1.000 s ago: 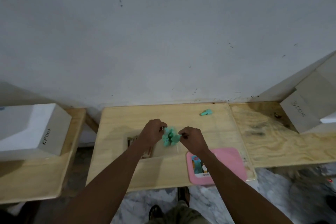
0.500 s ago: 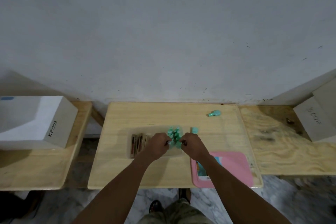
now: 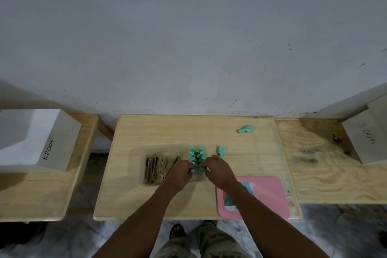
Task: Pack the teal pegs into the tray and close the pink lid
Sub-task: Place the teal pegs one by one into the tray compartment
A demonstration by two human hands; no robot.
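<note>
Standing upright in a tight cluster, the teal pegs fill the right end of the clear tray at the middle of the frame, on the pale wooden bench; the left hand and right hand close in on the cluster's near end from either side, fingers curled, fingertips touching or just beside the nearest pegs; whether either hand truly grips a peg cannot be told. Brown wooden sticks lie packed in the tray's left part, partly under the left hand. One loose teal peg lies just right of the tray, above the right hand; another lies well apart toward the upper right of the bench. The pink lid lies flat at the lower right of the bench, the right forearm crossing its left edge.
</note>
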